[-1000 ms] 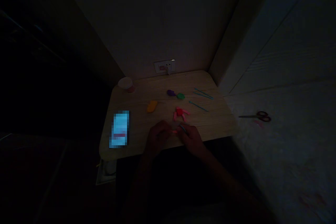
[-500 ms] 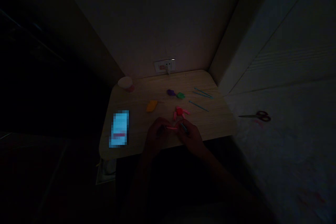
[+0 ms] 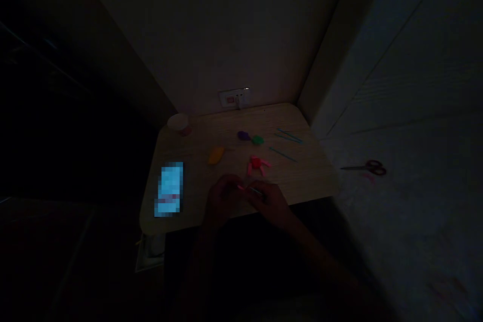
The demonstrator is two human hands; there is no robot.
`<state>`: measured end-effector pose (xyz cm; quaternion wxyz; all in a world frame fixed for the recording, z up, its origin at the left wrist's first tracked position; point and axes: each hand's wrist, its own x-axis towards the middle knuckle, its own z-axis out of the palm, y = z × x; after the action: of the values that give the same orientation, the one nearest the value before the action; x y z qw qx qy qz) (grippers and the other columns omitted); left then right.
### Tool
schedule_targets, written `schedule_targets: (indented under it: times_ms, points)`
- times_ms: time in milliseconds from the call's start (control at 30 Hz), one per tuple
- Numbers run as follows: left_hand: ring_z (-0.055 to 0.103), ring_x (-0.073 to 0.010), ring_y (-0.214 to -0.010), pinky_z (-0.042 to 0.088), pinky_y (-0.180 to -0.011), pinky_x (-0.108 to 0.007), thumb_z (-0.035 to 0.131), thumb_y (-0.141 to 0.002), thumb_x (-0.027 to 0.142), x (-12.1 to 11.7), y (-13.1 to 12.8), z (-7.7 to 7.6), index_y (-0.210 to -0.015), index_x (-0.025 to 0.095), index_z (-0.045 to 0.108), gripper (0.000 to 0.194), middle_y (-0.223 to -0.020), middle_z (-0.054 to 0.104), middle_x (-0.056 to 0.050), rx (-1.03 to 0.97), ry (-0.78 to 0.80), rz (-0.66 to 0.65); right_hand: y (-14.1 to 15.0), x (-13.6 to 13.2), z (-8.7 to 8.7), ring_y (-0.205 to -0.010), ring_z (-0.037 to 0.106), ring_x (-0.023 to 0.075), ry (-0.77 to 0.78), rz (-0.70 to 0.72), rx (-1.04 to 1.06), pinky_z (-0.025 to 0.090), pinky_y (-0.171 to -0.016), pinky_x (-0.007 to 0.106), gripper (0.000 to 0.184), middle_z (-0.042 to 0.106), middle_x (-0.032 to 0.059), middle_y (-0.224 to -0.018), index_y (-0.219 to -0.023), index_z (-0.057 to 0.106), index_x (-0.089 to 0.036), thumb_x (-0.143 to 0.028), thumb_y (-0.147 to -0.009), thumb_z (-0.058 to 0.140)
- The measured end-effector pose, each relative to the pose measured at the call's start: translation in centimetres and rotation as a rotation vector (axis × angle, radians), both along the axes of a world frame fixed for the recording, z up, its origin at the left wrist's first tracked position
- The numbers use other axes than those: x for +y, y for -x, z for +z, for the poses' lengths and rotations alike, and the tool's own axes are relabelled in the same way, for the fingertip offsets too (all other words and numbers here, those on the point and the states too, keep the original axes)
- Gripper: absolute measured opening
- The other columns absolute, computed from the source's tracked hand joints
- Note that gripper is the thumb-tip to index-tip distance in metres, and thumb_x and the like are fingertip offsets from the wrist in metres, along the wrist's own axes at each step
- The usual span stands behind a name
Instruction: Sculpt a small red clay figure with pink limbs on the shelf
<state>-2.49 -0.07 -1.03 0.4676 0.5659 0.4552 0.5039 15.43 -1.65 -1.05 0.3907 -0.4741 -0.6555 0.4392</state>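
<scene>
The room is very dark. My left hand (image 3: 222, 201) and my right hand (image 3: 269, 204) meet over the near edge of a small wooden table (image 3: 305, 181). Between their fingertips is a small pink clay piece (image 3: 241, 187), pinched by the left hand. A thin teal tool (image 3: 255, 190) is held in the fingers of my right hand. Just beyond the hands lies a red and pink clay figure (image 3: 257, 164). Further back lie an orange clay lump (image 3: 216, 155), a purple lump (image 3: 243, 136) and a green lump (image 3: 258, 139).
A lit phone (image 3: 169, 189) lies at the table's left. A small pot (image 3: 178, 123) stands at the back left corner. Teal sticks (image 3: 289, 136) lie at the back right. A wall socket (image 3: 234, 97) is behind. Scissors (image 3: 365, 167) lie on the pale surface to the right.
Both hands have shifted slightly left and nearer together, and the pink piece between them now looks shorter. The view has dipped a little.
</scene>
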Motion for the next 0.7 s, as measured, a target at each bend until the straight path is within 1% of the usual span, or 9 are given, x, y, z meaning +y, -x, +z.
schedule_targets:
  times_ms: [67, 167, 267, 333, 433, 500, 600, 667, 700]
  points:
    - [0.068, -0.0164, -0.074, 0.055, -0.068, -0.027, 0.087, -0.075, 0.036, 0.0, 0.0, 0.0, -0.094, 0.021, 0.065, 0.033, -0.085, 0.072, -0.001, -0.032, 0.032, 0.018, 0.1, 0.0, 0.0, -0.067, 0.061, 0.0167, 0.004, 0.001, 0.000, 0.041, -0.063, 0.027, 0.021, 0.070, 0.0013, -0.076, -0.087, 0.072, -0.022, -0.041, -0.093, 0.069]
    - [0.067, -0.0163, -0.072, 0.055, -0.069, -0.028, 0.081, -0.080, 0.037, 0.0, 0.0, 0.2, -0.087, 0.021, 0.066, 0.023, -0.080, 0.071, -0.001, 0.011, 0.023, 0.030, -0.1, 0.0, 0.4, -0.069, 0.061, 0.0162, 0.016, -0.029, 0.043, 0.042, -0.063, 0.026, 0.017, 0.071, 0.0010, -0.081, -0.091, 0.071, -0.021, -0.038, -0.090, 0.069]
    - [0.069, -0.0185, -0.079, 0.055, -0.075, -0.031, 0.072, -0.089, 0.037, 0.0, -0.2, 0.5, -0.085, 0.020, 0.071, 0.017, -0.083, 0.074, -0.003, 0.175, -0.053, 0.006, -0.7, -0.2, 0.6, -0.066, 0.058, 0.0152, 0.002, -0.098, 0.106, 0.041, -0.059, 0.025, 0.018, 0.068, 0.0001, -0.078, -0.092, 0.068, -0.021, -0.038, -0.091, 0.065]
    - [0.069, -0.0204, -0.084, 0.054, -0.080, -0.034, 0.070, -0.091, 0.036, -0.1, -0.5, 0.5, -0.087, 0.021, 0.074, 0.015, -0.088, 0.075, -0.004, 0.328, -0.133, -0.003, -1.4, -0.6, 0.6, -0.064, 0.056, 0.0153, -0.016, -0.159, 0.111, 0.040, -0.057, 0.025, 0.019, 0.066, -0.0003, -0.075, -0.090, 0.066, -0.021, -0.039, -0.094, 0.061]
    - [0.068, -0.0232, -0.093, 0.050, -0.091, -0.042, 0.070, -0.092, 0.032, -0.2, -1.0, 0.3, -0.093, 0.024, 0.076, 0.010, -0.094, 0.076, -0.004, 0.571, -0.252, -0.026, -2.7, -1.4, 0.4, -0.066, 0.059, 0.0173, -0.022, -0.255, 0.031, 0.042, -0.059, 0.026, 0.020, 0.066, 0.0006, -0.075, -0.090, 0.064, -0.022, -0.040, -0.097, 0.057]
    - [0.067, -0.0245, -0.099, 0.047, -0.097, -0.045, 0.070, -0.093, 0.029, -0.2, -1.3, 0.2, -0.099, 0.025, 0.075, 0.009, -0.100, 0.077, -0.004, 0.674, -0.294, -0.067, -3.3, -2.0, 0.5, -0.073, 0.064, 0.0198, -0.016, -0.275, -0.063, 0.044, -0.064, 0.028, 0.017, 0.070, 0.0024, -0.081, -0.096, 0.063, -0.022, -0.038, -0.097, 0.055]
    - [0.065, -0.0255, -0.106, 0.045, -0.099, -0.046, 0.069, -0.092, 0.026, -0.2, -1.4, 0.3, -0.106, 0.025, 0.073, 0.014, -0.108, 0.077, -0.004, 0.736, -0.310, -0.082, -3.7, -3.0, 1.0, -0.078, 0.068, 0.0230, 0.011, -0.277, -0.212, 0.045, -0.070, 0.032, 0.018, 0.073, 0.0047, -0.089, -0.109, 0.058, -0.023, -0.036, -0.099, 0.051]
    - [0.064, -0.0256, -0.107, 0.045, -0.099, -0.046, 0.068, -0.093, 0.024, -0.2, -1.4, 0.4, -0.105, 0.026, 0.073, 0.013, -0.109, 0.076, -0.004, 0.762, -0.313, -0.084, -3.5, -3.6, 1.5, -0.076, 0.068, 0.0239, 0.035, -0.283, -0.268, 0.043, -0.068, 0.032, 0.019, 0.072, 0.0055, -0.088, -0.110, 0.055, -0.022, -0.037, -0.102, 0.045]
    - [0.064, -0.0254, -0.107, 0.045, -0.099, -0.046, 0.066, -0.094, 0.024, -0.2, -1.4, 0.5, -0.105, 0.026, 0.073, 0.013, -0.109, 0.075, -0.003, 0.769, -0.317, -0.090, -3.4, -3.8, 1.7, -0.073, 0.067, 0.0239, 0.049, -0.282, -0.278, 0.042, -0.067, 0.032, 0.020, 0.071, 0.0056, -0.086, -0.107, 0.054, -0.022, -0.037, -0.103, 0.042]
